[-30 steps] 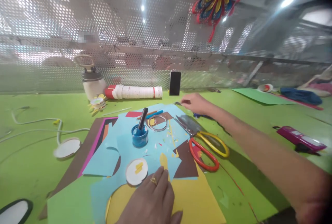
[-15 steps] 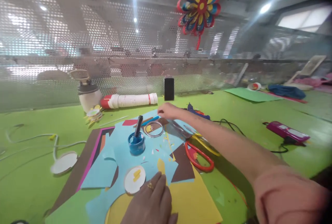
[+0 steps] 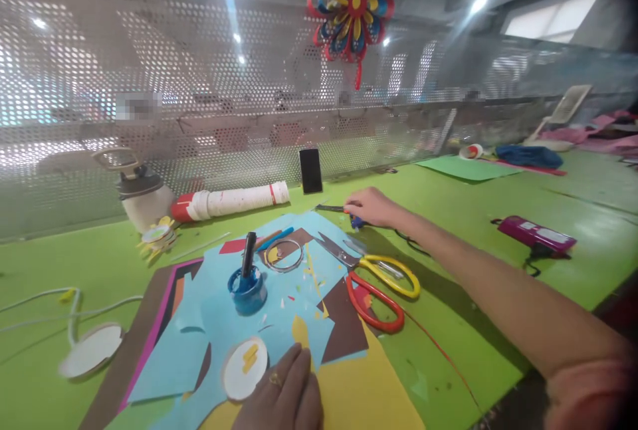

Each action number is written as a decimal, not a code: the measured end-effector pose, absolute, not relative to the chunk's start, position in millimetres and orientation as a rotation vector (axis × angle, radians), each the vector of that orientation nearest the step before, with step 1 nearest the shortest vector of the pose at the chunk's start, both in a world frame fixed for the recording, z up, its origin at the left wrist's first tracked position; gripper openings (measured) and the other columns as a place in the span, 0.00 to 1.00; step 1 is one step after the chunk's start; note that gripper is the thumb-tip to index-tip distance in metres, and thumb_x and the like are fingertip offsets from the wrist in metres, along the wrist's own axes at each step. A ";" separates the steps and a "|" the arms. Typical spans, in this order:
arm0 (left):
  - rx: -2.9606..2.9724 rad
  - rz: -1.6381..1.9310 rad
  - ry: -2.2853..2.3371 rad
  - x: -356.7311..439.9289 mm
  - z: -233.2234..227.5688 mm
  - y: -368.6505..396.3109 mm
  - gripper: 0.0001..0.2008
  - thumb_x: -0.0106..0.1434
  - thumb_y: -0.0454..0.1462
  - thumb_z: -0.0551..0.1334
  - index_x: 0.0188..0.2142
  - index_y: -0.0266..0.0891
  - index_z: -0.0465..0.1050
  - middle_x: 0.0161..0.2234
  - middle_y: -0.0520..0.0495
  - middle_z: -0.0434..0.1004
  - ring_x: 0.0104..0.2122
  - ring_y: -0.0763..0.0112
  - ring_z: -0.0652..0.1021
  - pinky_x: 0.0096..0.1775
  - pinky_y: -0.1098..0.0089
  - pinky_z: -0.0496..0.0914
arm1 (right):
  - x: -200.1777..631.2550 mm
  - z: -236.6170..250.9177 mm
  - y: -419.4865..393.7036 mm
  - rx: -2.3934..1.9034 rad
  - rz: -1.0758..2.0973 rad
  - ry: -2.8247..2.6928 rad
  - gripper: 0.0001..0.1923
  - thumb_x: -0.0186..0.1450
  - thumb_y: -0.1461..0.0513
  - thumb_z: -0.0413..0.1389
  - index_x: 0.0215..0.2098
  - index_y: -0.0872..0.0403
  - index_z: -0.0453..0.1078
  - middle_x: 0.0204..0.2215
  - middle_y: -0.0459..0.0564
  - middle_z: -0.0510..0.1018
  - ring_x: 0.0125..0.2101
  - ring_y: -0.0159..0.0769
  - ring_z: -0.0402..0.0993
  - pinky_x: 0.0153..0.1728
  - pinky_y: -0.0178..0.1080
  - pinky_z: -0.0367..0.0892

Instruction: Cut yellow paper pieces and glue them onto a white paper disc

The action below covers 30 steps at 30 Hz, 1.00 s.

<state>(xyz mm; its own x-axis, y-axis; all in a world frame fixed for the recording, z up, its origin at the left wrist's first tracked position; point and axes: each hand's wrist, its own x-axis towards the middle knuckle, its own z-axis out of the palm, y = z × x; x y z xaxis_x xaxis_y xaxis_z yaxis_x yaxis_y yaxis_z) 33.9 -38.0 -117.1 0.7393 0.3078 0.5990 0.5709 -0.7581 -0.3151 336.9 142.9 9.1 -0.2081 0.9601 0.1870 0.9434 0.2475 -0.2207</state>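
Green bench point(image 3: 448, 211): right hand point(image 3: 371, 207) grasping a thin dark tool point(image 3: 329, 208); left hand point(image 3: 284, 397) released, flat on yellow paper point(image 3: 363, 390).

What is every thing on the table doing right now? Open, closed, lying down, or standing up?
scissors: lying flat, blades open.
blue pot: upright, a dark stick standing in it.
phone: upright, screen dark.
stack of cups: lying on its side.
left hand: flat on the yellow paper.
right hand: stretched out, gripping a thin dark tool.
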 end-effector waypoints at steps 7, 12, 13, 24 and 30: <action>-2.520 -0.631 -0.699 32.3 -116.7 -43.8 0.13 0.64 0.28 0.50 0.42 0.36 0.71 0.43 0.41 0.82 0.46 0.57 0.81 0.45 0.64 0.77 | 377.4 16.8 87.3 -1.942 0.038 -1.997 0.13 0.70 0.57 0.56 0.48 0.56 0.71 0.46 0.50 0.77 0.41 0.40 0.77 0.41 0.45 0.74; -2.528 -0.663 -0.707 36.4 -99.1 -45.9 0.12 0.64 0.29 0.50 0.40 0.36 0.71 0.42 0.39 0.82 0.44 0.56 0.82 0.43 0.63 0.78 | 369.0 15.0 73.4 -2.023 0.166 -2.095 0.15 0.70 0.57 0.56 0.50 0.56 0.70 0.47 0.51 0.77 0.41 0.40 0.77 0.40 0.45 0.74; -2.517 -0.693 -0.704 38.2 -95.6 -46.0 0.12 0.63 0.29 0.50 0.39 0.35 0.71 0.41 0.39 0.83 0.43 0.57 0.82 0.43 0.63 0.78 | 364.3 12.2 73.7 -2.040 0.213 -2.145 0.15 0.70 0.57 0.56 0.50 0.56 0.70 0.47 0.51 0.76 0.41 0.40 0.77 0.41 0.45 0.74; -2.609 -0.748 -0.758 47.1 -69.9 -56.6 0.13 0.59 0.28 0.51 0.33 0.34 0.75 0.36 0.38 0.81 0.40 0.55 0.81 0.41 0.60 0.79 | 317.9 -11.6 110.8 -2.302 0.502 -2.360 0.16 0.69 0.58 0.57 0.53 0.55 0.69 0.50 0.52 0.75 0.45 0.43 0.75 0.43 0.48 0.74; -2.690 -0.668 -0.841 46.2 -63.5 -64.0 0.10 0.60 0.27 0.54 0.33 0.35 0.74 0.36 0.39 0.79 0.43 0.54 0.79 0.45 0.56 0.77 | 327.9 -14.8 104.2 -2.242 0.408 -2.189 0.14 0.70 0.58 0.56 0.52 0.54 0.70 0.51 0.52 0.74 0.45 0.41 0.75 0.45 0.47 0.73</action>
<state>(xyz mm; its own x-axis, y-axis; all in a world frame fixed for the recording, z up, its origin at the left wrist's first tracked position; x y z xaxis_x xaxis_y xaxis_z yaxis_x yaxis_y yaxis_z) 46.2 -64.0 -63.5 0.7290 0.4755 0.4924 0.5873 -0.8040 -0.0932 327.9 104.2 -14.8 0.0068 0.9806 -0.1959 0.9854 -0.0399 -0.1656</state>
